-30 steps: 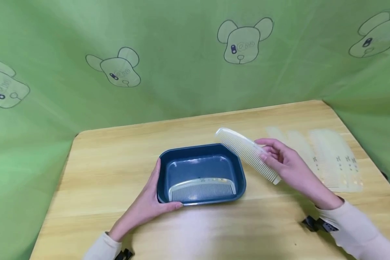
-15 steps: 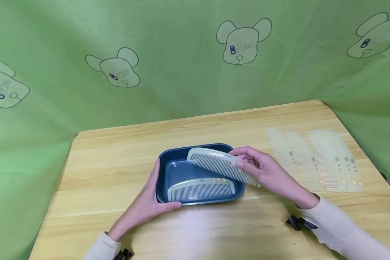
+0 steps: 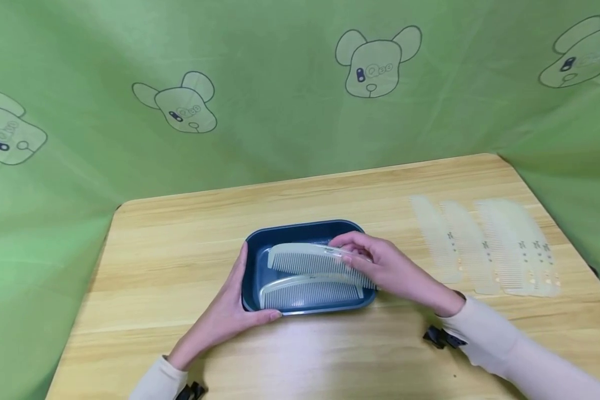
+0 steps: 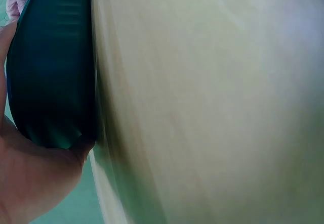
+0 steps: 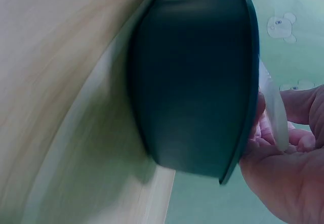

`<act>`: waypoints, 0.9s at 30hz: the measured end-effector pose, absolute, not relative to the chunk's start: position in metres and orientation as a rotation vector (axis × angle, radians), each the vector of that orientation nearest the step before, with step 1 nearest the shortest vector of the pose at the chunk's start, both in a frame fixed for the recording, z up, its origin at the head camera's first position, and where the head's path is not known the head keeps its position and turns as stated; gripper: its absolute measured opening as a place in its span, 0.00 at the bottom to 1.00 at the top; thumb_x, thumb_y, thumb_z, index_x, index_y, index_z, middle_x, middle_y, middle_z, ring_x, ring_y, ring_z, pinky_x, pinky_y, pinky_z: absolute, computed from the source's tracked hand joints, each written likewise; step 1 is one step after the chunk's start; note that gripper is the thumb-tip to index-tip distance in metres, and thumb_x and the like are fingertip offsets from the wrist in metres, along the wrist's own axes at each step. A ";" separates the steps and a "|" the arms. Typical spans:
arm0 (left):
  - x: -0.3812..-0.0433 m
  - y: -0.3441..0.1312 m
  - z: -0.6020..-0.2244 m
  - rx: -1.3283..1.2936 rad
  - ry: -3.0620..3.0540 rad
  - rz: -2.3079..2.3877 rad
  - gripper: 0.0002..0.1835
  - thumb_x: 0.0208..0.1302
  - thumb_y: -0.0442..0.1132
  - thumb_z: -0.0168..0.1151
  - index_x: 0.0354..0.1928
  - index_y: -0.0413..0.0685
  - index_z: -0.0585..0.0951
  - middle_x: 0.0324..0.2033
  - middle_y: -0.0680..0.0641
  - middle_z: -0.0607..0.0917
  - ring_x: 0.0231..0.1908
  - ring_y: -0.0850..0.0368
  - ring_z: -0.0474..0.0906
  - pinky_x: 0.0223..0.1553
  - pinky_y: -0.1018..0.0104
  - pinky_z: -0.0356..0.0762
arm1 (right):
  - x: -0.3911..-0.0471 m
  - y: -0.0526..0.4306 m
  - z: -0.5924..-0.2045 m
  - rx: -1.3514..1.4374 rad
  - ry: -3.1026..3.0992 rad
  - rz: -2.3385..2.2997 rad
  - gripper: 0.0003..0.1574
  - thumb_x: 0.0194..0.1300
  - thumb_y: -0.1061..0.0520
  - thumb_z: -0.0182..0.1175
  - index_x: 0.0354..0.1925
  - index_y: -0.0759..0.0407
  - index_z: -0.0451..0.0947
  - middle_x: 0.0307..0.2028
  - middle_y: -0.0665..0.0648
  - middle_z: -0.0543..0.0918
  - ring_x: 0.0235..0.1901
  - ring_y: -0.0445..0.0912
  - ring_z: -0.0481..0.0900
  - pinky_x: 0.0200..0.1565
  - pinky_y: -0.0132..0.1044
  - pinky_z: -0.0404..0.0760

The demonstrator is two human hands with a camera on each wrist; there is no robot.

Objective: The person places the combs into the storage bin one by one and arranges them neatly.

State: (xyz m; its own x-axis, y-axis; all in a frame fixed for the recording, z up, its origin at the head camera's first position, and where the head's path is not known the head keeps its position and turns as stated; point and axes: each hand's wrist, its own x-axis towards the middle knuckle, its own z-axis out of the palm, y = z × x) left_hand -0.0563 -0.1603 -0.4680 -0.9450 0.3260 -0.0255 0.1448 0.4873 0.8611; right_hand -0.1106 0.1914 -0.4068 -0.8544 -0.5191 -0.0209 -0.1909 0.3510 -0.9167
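In the head view, a dark blue rectangular tub [image 3: 305, 225] stands on the table. My left hand [image 3: 225, 311] grips its left end, the thumb along the front rim; the left wrist view also shows this hand against the tub wall [image 4: 50, 77]. A pale, translucent comb [image 3: 311, 294] lies inside along the front wall. Above it, my right hand [image 3: 380, 264] pinches a second comb [image 3: 300, 258] near its right end, teeth towards me. From the right wrist, that comb [image 5: 275, 115] appears edge-on at the rim. Whether it touches the tub floor, I cannot tell.
Several similar pale combs [image 3: 470, 247] lie in a row on the right of the wooden table [image 3: 180, 244], some overlapping. A green cloth [image 3: 280, 111] with bear-head drawings hangs behind and at both sides.
My right hand has carried its comb leftward and down, from right of the tub to inside it, levelling the comb out. The left hand and the tub have stayed put.
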 end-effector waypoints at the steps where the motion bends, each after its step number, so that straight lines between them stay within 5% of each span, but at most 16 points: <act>1: -0.057 -0.160 -0.468 0.411 2.543 1.449 0.78 0.54 0.60 0.87 0.89 0.69 0.33 0.87 0.55 0.39 0.85 0.45 0.41 0.78 0.32 0.48 | -0.111 0.188 -0.407 -0.649 2.313 -1.486 0.19 0.82 0.66 0.59 0.65 0.59 0.82 0.41 0.56 0.86 0.37 0.51 0.81 0.36 0.36 0.83; 9: -0.058 -0.159 -0.468 0.417 2.534 1.461 0.78 0.54 0.59 0.87 0.89 0.72 0.32 0.88 0.53 0.38 0.85 0.45 0.40 0.78 0.31 0.47 | -0.113 0.171 -0.407 -0.729 2.377 -1.352 0.18 0.84 0.65 0.57 0.64 0.55 0.83 0.32 0.52 0.78 0.27 0.43 0.71 0.30 0.34 0.74; 27: -0.058 -0.160 -0.468 0.413 2.520 1.472 0.78 0.55 0.57 0.88 0.89 0.71 0.33 0.88 0.54 0.38 0.85 0.44 0.40 0.78 0.31 0.47 | -0.120 0.160 -0.414 -0.925 2.382 -1.062 0.14 0.85 0.62 0.57 0.61 0.58 0.83 0.35 0.45 0.77 0.34 0.40 0.73 0.41 0.39 0.76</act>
